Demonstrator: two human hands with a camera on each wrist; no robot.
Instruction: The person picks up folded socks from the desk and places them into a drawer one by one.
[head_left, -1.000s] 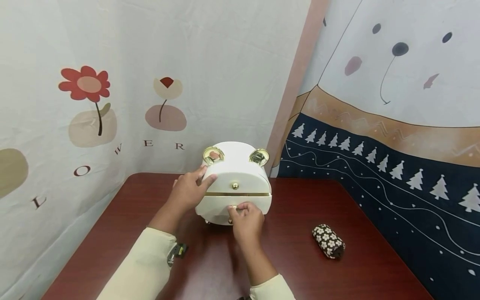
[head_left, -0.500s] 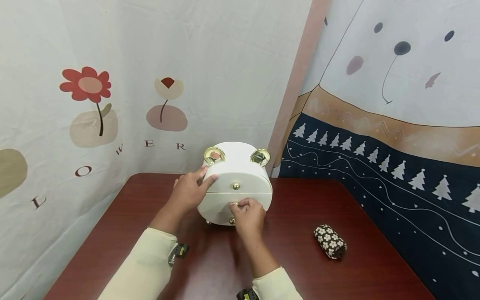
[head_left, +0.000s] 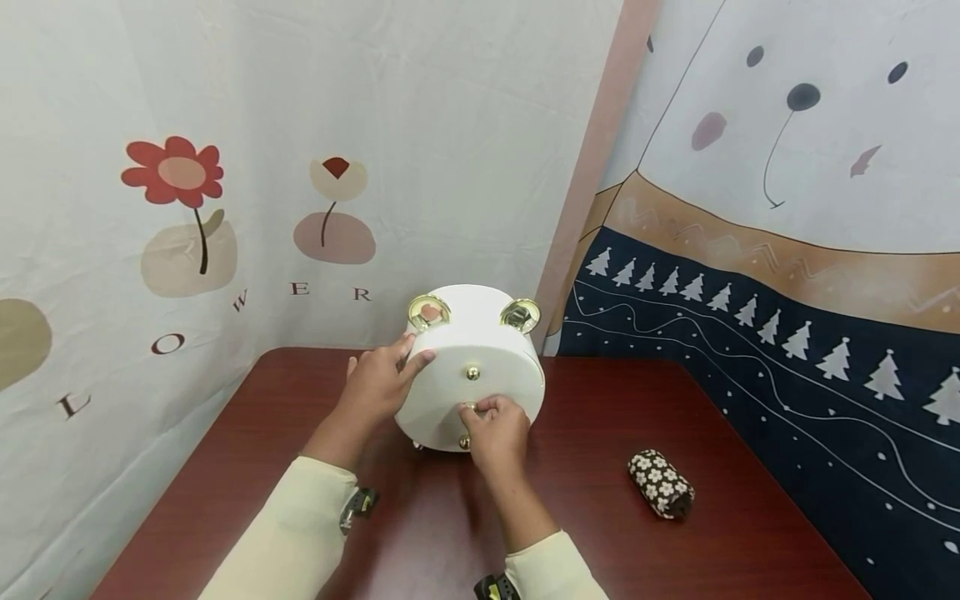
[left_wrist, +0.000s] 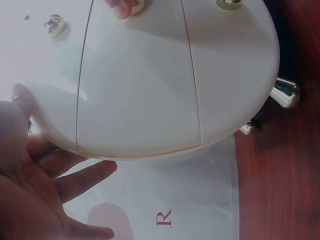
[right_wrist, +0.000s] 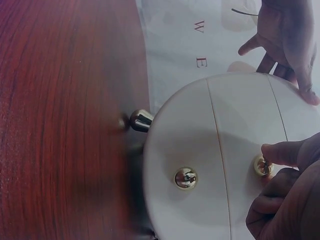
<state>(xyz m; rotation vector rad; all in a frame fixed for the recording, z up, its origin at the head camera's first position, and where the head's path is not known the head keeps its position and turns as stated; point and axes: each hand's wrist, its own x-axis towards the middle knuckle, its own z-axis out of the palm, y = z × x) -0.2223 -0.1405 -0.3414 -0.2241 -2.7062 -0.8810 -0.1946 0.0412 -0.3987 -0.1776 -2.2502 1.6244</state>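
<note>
A white box [head_left: 447, 390] stands upright on the table [head_left: 592, 417], just below the middle of the frame in the head view. Its round front faces the person, its depth runs back toward the wall, and two gold ears [head_left: 521, 315] point up; which axis is longest cannot be told. Two thin seams cross the front from side to side. The right hand [head_left: 498, 437] pinches the middle knob [right_wrist: 261, 166] between thumb and finger, below the top knob [head_left: 472, 373]. The left hand [head_left: 380, 379] has its fingers spread along the box's left side, thumb on the front edge. At lower right, a flowered pouch [head_left: 661, 484] slants from upper left to lower right.
</note>
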